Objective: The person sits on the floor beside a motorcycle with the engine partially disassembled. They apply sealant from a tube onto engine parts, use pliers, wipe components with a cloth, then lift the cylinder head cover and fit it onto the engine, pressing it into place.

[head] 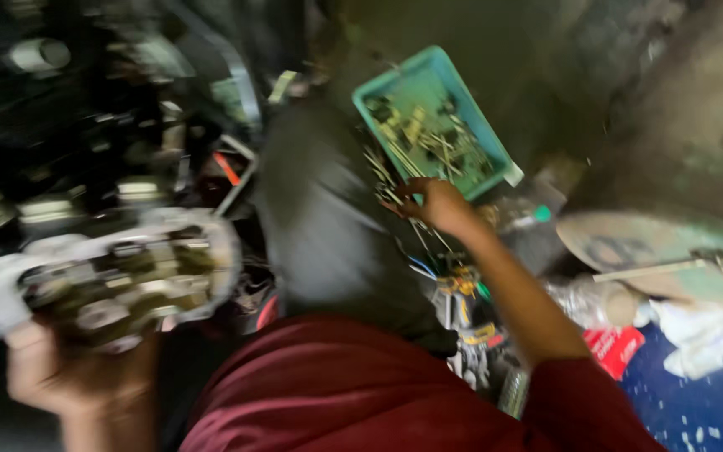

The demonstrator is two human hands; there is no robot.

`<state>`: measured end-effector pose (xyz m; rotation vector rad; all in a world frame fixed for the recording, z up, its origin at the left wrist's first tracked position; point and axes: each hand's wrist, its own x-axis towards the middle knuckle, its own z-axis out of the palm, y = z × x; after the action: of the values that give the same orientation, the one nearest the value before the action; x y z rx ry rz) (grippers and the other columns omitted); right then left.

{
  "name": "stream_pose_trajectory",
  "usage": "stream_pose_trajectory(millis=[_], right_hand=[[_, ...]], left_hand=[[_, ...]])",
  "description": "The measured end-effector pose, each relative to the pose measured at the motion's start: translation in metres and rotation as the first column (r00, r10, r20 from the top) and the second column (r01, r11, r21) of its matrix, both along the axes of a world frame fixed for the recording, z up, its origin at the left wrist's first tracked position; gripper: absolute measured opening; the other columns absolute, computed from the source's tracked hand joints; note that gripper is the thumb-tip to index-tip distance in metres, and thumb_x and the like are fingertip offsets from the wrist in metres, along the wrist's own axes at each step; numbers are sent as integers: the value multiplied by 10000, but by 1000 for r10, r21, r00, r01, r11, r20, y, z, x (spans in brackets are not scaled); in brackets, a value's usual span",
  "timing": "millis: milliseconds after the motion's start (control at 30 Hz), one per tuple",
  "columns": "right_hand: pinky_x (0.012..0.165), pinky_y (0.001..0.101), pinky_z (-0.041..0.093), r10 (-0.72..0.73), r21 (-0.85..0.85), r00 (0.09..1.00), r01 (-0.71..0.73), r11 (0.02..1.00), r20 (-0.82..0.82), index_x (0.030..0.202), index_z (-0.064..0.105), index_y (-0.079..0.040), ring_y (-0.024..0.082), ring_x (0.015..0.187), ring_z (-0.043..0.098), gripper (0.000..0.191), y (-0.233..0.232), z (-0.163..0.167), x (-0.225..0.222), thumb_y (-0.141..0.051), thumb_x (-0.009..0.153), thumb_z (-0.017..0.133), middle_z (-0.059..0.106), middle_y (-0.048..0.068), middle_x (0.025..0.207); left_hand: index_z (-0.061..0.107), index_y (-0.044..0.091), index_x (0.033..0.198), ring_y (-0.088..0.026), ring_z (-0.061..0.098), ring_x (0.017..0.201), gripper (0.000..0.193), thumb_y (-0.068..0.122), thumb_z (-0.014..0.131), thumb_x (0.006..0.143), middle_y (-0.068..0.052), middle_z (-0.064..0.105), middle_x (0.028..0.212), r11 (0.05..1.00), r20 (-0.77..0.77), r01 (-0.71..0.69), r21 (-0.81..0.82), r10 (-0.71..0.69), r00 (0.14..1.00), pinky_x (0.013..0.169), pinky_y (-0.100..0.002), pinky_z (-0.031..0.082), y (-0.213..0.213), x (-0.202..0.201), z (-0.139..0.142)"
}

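My left hand [73,372] holds up a greasy metal engine part [119,276], a pale casing with dark, oily insides, at the lower left. My right hand [433,201] reaches out to the floor just in front of a teal plastic tray [479,117] that holds several small metal parts and long rods. The fingers touch thin rods [387,180] lying at the tray's near edge; motion blur hides whether they grip one. My dark trouser leg [328,234] and maroon shirt [361,393] fill the middle.
A dark machine with metal parts [85,125] stands at the left. Tools and wires [462,293] lie on the floor by my right arm. A round worn disc [638,238], a white rag [705,331], a red packet [612,347] and a blue surface [696,410] are at right.
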<state>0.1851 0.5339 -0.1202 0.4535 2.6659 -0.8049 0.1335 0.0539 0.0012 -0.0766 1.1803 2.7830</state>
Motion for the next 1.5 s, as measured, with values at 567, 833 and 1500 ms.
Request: stream_pose_trajectory(millis=[567, 833, 1500], right_hand=[[803, 445, 568, -387, 5, 922, 387, 922, 12, 939, 801, -197, 341, 899, 723, 160, 46, -208, 61, -268, 821, 719, 758, 131, 937], [845, 476, 576, -233, 82, 884, 219, 972, 406, 1052, 740, -48, 363, 1016, 718, 259, -16, -243, -31, -212, 874, 648, 718, 211, 1094], [820, 398, 629, -381, -742, 648, -479, 468, -659, 1254, 638, 16, 281, 910, 756, 450, -180, 256, -85, 70, 807, 625, 743, 187, 1025]], left_hand=[[523, 37, 1441, -297, 634, 1192, 602, 303, 668, 921, -121, 624, 1335, 991, 62, -54, -121, 62, 996, 1023, -458, 540, 56, -32, -19], [524, 36, 1435, -286, 640, 1184, 579, 286, 642, 926, -120, 633, 1334, 980, 24, -115, -160, 120, 992, 1010, -441, 539, 65, -42, -1], [429, -19, 1539, -290, 565, 1335, 765, 270, 699, 885, -152, 578, 1457, 993, -253, -21, 116, 50, 966, 1145, -417, 441, 14, -97, 62]])
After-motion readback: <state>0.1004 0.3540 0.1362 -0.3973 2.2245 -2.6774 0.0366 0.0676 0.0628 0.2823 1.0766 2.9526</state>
